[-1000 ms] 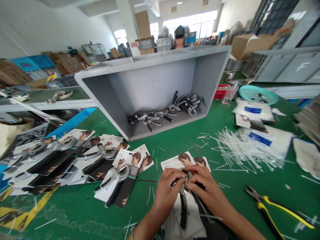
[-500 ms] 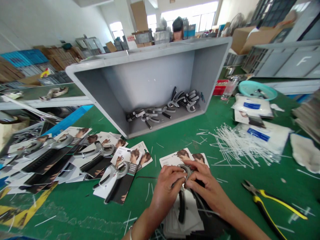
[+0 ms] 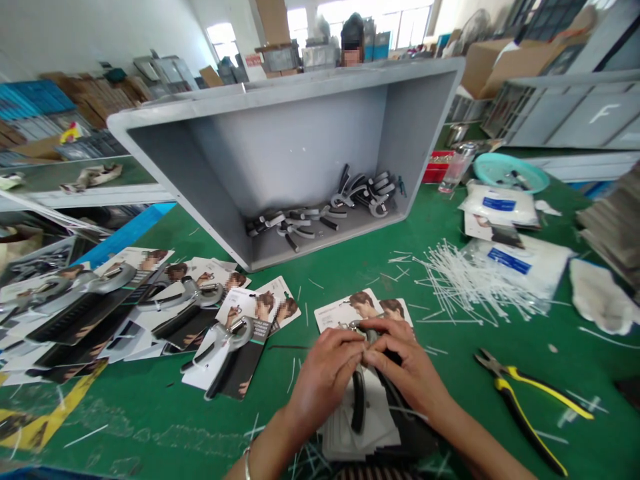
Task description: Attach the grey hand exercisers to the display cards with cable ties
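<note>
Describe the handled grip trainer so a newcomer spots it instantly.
From the big grey bin tipped on its side on the green table, come straight toward the camera to the nearest card stack. The grip trainer lies on it, its top pinched by the left hand and right hand; the others lie untouched in the bin or on cards leftward.

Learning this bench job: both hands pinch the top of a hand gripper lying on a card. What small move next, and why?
Probably pull snug whatever is being worked at the top of the hand gripper. The left hand and right hand both pinch there over the card, and the yellow-handled cutters lie untouched to the right, so cutting seems premature.
</note>
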Action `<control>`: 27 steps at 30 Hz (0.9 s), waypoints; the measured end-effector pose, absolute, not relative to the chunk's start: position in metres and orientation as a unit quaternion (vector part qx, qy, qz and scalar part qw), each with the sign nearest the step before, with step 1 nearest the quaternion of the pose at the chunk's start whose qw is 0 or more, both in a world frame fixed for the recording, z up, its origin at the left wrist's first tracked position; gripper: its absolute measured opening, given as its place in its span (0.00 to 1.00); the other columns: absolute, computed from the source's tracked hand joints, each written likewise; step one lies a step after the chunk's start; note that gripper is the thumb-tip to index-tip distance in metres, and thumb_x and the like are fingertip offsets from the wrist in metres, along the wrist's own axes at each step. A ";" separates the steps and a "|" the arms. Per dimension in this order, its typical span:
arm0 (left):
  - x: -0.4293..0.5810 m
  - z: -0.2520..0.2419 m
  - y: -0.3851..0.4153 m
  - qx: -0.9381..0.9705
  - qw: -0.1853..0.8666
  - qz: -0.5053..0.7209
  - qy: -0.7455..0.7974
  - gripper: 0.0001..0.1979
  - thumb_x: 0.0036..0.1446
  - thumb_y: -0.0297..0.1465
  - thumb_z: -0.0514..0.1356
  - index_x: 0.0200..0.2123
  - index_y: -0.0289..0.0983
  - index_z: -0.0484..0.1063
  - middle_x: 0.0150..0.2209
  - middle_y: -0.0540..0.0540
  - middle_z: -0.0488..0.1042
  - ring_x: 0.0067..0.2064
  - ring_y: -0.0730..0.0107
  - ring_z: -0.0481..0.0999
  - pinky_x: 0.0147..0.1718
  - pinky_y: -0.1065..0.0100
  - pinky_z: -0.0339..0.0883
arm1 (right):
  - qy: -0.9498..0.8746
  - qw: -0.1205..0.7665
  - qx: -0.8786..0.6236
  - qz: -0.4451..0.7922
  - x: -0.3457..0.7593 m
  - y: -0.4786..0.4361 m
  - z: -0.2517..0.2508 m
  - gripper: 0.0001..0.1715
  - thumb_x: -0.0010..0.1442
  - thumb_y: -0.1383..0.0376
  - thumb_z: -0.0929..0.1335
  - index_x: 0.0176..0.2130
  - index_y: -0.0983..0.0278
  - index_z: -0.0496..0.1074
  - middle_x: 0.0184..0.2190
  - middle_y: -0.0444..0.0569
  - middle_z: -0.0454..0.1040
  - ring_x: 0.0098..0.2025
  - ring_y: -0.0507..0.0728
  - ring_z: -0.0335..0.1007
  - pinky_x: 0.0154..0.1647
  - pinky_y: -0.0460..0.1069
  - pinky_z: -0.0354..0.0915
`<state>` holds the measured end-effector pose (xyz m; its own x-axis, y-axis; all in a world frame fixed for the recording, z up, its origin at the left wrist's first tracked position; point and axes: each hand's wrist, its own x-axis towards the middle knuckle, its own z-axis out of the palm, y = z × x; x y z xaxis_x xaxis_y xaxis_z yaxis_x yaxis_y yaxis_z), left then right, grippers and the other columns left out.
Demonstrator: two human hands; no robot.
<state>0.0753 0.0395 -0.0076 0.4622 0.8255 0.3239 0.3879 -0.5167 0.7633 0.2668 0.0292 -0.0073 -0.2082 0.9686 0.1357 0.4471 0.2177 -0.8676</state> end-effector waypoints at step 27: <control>0.097 0.006 0.000 0.840 0.209 0.317 0.388 0.06 0.62 0.25 0.55 0.34 0.37 0.70 0.35 0.46 0.75 0.40 0.64 0.71 0.45 0.58 0.61 | -0.703 0.394 -0.501 0.316 0.264 0.023 -0.017 0.18 0.62 0.69 0.66 0.51 0.57 0.70 0.55 0.51 0.69 0.61 0.62 0.60 0.63 0.63 0.53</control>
